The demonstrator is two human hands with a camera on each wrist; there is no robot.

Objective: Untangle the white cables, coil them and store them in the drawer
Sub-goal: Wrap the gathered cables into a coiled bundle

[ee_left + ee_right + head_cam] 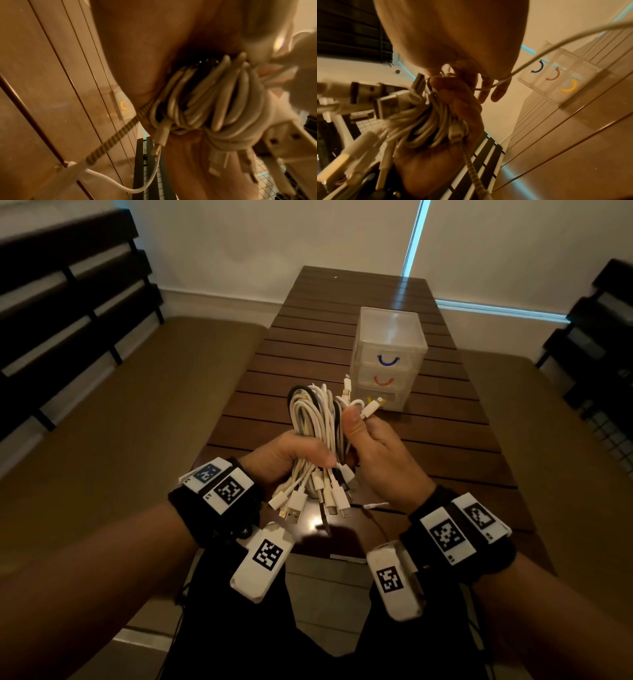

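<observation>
Cables (317, 433) stand as one upright bundle between both hands, nearer the person than the drawers (387, 361) and above the table (342, 302); their long axis runs roughly vertical, looped ends up, plugs hanging below; the left hand (291, 457) grips the bundle's lower part with curled fingers; the right hand (373, 446) pinches a strand and plug near the top, thumb pressed on; the drawers lie beyond and slightly right, so the right hand is nearer them; no brand or writing reads, only blue, red and yellow curved handles, and square coded tags on both wristbands.
</observation>
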